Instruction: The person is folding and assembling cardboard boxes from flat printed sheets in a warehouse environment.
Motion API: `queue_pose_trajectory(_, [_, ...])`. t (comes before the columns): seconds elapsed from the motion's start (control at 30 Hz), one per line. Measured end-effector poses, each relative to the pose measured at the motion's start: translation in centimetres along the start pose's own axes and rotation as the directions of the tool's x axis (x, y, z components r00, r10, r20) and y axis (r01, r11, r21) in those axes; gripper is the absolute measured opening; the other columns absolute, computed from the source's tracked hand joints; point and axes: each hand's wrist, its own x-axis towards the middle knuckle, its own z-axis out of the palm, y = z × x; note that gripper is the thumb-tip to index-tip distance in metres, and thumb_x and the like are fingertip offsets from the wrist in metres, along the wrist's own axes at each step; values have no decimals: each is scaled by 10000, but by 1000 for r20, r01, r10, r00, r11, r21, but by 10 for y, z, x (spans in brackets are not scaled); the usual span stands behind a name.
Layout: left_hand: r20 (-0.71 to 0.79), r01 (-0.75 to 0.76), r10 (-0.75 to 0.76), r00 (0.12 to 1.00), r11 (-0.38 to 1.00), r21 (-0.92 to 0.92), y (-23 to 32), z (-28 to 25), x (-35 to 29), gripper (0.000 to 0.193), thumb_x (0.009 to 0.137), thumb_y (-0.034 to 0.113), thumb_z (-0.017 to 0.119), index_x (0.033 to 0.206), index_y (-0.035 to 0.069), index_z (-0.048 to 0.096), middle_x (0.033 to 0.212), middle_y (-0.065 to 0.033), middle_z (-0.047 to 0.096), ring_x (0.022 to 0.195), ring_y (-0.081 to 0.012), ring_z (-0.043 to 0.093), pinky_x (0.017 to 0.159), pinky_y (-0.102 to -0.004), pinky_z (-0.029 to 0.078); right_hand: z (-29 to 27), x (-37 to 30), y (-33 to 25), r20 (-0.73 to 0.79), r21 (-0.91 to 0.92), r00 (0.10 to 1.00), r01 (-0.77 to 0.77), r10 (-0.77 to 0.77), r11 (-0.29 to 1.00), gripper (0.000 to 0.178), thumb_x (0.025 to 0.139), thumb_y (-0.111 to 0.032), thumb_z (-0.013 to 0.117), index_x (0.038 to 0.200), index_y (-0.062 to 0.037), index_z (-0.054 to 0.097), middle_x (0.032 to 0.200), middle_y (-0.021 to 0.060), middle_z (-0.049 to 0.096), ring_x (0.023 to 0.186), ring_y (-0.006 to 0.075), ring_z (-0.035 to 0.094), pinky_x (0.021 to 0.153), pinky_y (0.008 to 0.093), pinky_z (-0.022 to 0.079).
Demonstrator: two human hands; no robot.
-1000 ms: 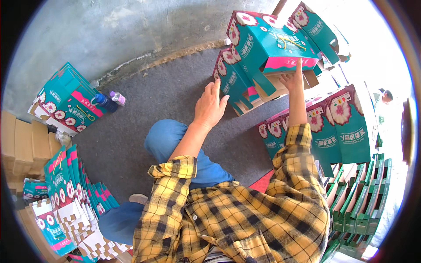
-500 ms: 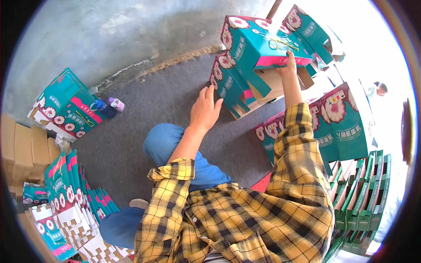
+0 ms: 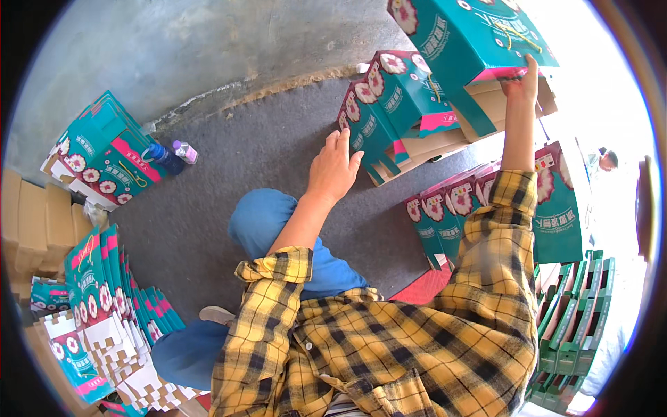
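At the upper right, a teal gift box (image 3: 472, 38) with pink trim, flower pictures and a yellow cord handle is held up by my right hand (image 3: 522, 87). The thumb presses on its lower edge, and the fingers are hidden inside the open end, where brown flaps hang out. My left hand (image 3: 335, 167) is held over the floor with its fingers stretched out, nothing in it. Its fingertips are close to a row of similar teal boxes (image 3: 390, 104) standing by the wall; whether they touch the nearest one, I cannot tell.
More teal boxes (image 3: 556, 229) stand to the right, beside stacked green-edged cartons (image 3: 573, 313). Flat box blanks (image 3: 94, 285) lean at the lower left, near brown cartons (image 3: 31, 222). Another stack of blanks (image 3: 97, 149) has a blue bottle (image 3: 161, 156) and a small purple-capped bottle (image 3: 185, 151) beside it.
My right hand has carried the gift box up and to the right, uncovering another standing box behind it. My left hand has shifted slightly right and stays open.
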Motion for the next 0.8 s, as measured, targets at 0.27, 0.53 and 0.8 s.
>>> queue_pose_trajectory(0.27, [-47, -17, 20, 999, 998, 66, -8, 2, -6, 548, 890, 318, 549, 1311, 0, 400, 1277, -208, 463, 1041, -359, 565, 840, -420, 493, -52, 25, 88, -192, -33, 973, -137, 128, 990, 474, 823, -316, 582, 1228, -96, 473, 1266, 128, 520, 1109, 323, 543, 938, 595, 398])
queue_pose_trajectory(0.53, [67, 55, -59, 996, 997, 59, -3, -2, -1, 551, 916, 330, 512, 1333, 1, 369, 1317, -207, 434, 1166, -355, 494, 919, -418, 460, -80, 45, 120, -191, -6, 962, -200, 195, 980, 481, 827, -345, 566, 1232, -96, 489, 1250, 109, 545, 1099, 315, 549, 932, 549, 415])
queue_pose_trajectory(0.8, [88, 104, -113, 990, 989, 101, -12, 3, -8, 539, 894, 308, 547, 1312, 3, 397, 1277, -193, 461, 1089, -357, 540, 875, -425, 480, -104, 27, 147, -364, -95, 767, -595, 528, 798, 712, 794, -567, 606, 1328, -135, 418, 1339, 138, 440, 1197, 341, 436, 955, 566, 365])
